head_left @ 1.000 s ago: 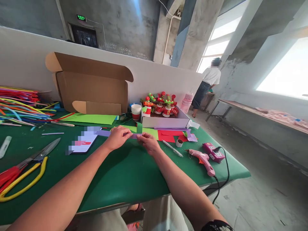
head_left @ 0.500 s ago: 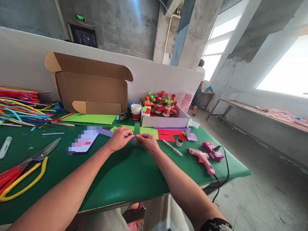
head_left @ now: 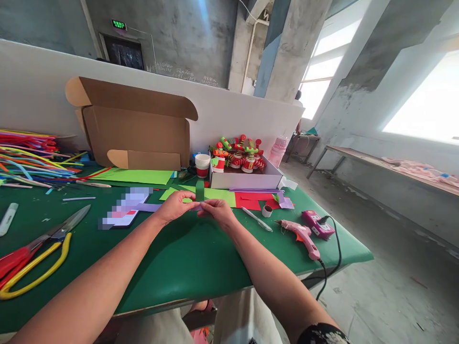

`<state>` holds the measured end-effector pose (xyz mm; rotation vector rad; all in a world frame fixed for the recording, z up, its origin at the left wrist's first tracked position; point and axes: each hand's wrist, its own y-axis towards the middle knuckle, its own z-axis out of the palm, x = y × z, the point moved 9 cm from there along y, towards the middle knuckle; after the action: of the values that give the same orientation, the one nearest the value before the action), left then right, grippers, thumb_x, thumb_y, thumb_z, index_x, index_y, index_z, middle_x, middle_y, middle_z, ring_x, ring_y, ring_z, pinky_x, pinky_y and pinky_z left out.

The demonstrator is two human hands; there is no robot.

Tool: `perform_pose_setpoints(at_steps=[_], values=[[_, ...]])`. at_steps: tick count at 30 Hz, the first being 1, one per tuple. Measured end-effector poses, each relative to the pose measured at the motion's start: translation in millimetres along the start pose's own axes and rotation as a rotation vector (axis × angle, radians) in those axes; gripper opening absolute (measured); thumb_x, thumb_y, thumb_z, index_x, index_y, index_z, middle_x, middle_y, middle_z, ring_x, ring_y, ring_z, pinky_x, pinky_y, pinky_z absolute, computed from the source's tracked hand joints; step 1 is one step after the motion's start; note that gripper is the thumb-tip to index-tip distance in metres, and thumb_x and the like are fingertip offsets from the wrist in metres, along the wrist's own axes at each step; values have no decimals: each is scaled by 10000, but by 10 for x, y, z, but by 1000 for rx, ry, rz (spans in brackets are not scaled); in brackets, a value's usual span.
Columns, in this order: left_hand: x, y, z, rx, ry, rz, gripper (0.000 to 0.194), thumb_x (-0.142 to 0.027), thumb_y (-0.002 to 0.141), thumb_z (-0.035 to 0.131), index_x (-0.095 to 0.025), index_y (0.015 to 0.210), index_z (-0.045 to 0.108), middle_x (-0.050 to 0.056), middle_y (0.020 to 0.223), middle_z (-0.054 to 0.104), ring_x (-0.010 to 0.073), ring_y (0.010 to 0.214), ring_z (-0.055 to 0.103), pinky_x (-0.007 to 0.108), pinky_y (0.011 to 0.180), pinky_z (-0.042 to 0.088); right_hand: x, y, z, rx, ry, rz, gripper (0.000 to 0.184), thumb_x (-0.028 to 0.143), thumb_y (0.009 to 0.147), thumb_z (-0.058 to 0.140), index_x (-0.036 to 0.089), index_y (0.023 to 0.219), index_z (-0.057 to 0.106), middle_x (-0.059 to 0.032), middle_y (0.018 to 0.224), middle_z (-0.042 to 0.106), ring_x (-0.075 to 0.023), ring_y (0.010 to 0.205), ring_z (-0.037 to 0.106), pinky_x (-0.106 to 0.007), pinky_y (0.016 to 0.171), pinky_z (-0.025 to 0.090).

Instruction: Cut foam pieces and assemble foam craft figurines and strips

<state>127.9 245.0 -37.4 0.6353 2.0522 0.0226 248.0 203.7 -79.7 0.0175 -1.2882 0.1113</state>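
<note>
In the head view, my left hand (head_left: 178,205) pinches a purple paper strip (head_left: 147,207) whose free end runs left across the phone (head_left: 127,210). My right hand (head_left: 219,211) pinches the same join from the other side. A dark green paper strip (head_left: 200,190) stands up from between the fingertips, crossing the purple one. The fingers hide how the two strips overlap. Just beyond the hands lie a light green paper strip (head_left: 224,196) and red paper pieces (head_left: 247,200). A white pen (head_left: 257,220) lies right of my right hand.
Large scissors (head_left: 53,239) lie at left, near bundled colored strips (head_left: 32,157). A pink glue gun (head_left: 301,236) and its corded purple power block (head_left: 318,224) sit at right. Behind stand stacked paper cups (head_left: 202,166), an open cardboard box (head_left: 136,131) and a box (head_left: 247,180) of paper figures.
Both hands have shifted slightly left with the strips. The purple strip's free end now reaches over the phone, and the green strip has swung a little left. The background person is now mostly hidden.
</note>
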Motion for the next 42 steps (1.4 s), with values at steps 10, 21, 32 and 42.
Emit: perform_pose_setpoints(at_steps=[10,21,32,42], values=[[17,-2,-57,-65,-41,-16,564,-736,566,716,-186,692,718,63,854,715,254,895,637,361,842,512,-10,-15,28,15,51,32,314,393,611,870,133,682,708,-21,619,681,-127,594,657,-283,705,564],[-187,-11,-42,-69,177,365,255,-435,823,611,-241,762,765,69,833,745,236,922,631,394,873,512,-26,16,-40,-11,90,74,264,324,702,825,140,624,653,-20,588,676,-136,565,669,-322,738,579],[-517,-178,10,-62,475,633,276,-243,918,492,-259,959,764,60,939,757,243,987,590,416,894,413,-19,-4,-40,-27,190,144,75,142,761,720,133,689,702,-34,647,703,-135,628,682,-323,794,582],[-651,-289,50,-103,634,775,296,-146,903,465,-224,989,738,65,985,754,238,980,596,403,839,435,18,-17,-73,-76,243,164,230,77,848,523,118,722,710,-61,680,729,-147,615,692,-313,770,593]])
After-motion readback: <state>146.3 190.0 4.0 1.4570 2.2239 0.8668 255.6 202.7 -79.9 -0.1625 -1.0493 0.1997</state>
